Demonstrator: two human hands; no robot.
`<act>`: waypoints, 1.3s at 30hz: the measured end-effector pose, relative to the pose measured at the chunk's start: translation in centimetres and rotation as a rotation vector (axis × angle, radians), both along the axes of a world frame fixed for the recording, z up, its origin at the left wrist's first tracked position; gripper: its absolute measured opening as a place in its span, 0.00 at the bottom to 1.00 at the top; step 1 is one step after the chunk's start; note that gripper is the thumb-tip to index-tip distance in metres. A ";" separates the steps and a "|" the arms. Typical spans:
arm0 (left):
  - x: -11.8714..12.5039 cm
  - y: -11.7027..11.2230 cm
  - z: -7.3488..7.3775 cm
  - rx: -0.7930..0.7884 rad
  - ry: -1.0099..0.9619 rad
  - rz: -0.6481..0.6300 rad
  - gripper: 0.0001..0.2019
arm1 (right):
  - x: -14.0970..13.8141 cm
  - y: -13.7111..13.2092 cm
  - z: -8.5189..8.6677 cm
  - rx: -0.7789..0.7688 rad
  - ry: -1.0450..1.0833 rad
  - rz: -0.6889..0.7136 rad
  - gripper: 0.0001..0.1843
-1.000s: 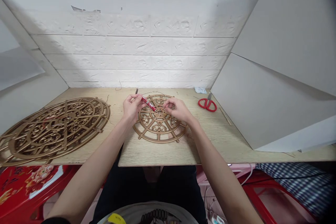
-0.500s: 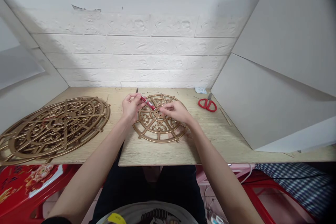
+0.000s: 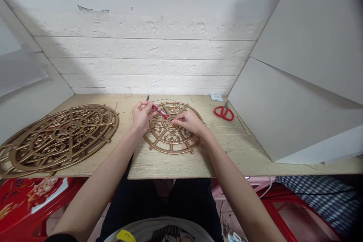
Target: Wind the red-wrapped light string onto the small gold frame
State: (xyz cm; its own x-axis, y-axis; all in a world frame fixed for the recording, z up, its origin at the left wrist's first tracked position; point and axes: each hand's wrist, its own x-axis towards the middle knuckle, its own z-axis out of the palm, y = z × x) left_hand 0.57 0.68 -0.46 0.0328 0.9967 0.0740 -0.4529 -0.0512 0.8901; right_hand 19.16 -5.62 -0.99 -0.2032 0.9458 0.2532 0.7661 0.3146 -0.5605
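Note:
My left hand (image 3: 141, 116) is closed around the upper end of a slim red tube with pale markings (image 3: 160, 111), which slants down to the right. My right hand (image 3: 189, 122) is in a pinch close to the tube's lower end; anything between its fingertips is too small to make out. Beneath both hands lies a round gold openwork panel (image 3: 171, 147) with ribs and scrollwork, flat on the wooden table. A thin dark wire (image 3: 166, 100) arcs behind the hands over the panel's far edge.
Similar gold panels (image 3: 70, 147) are stacked at the left of the table (image 3: 170, 168). Red-handled scissors (image 3: 224, 113), a small pale packet (image 3: 216, 97) and a thin stick (image 3: 243, 126) lie at the right. White boards (image 3: 283, 113) stand at both sides, and a white brick-patterned wall rises behind.
My right hand has shifted very slightly, its fingertips a little lower and to the left. The left hand and the red tube stay in place.

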 end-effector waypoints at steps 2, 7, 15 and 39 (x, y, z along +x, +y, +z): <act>0.0 0.0 0.0 0.002 0.003 0.000 0.09 | -0.3 0.0 -0.1 0.004 -0.005 -0.009 0.19; 0.0 -0.1 0.0 0.006 0.000 -0.015 0.10 | -0.7 0.3 -0.8 -0.018 0.008 0.016 0.15; 0.1 -0.1 0.0 0.009 -0.007 -0.011 0.09 | -0.6 0.5 -0.7 0.078 0.063 -0.027 0.06; 0.1 -0.1 0.2 -0.011 -0.017 0.009 0.08 | -0.1 0.8 -0.5 0.008 0.771 0.029 0.17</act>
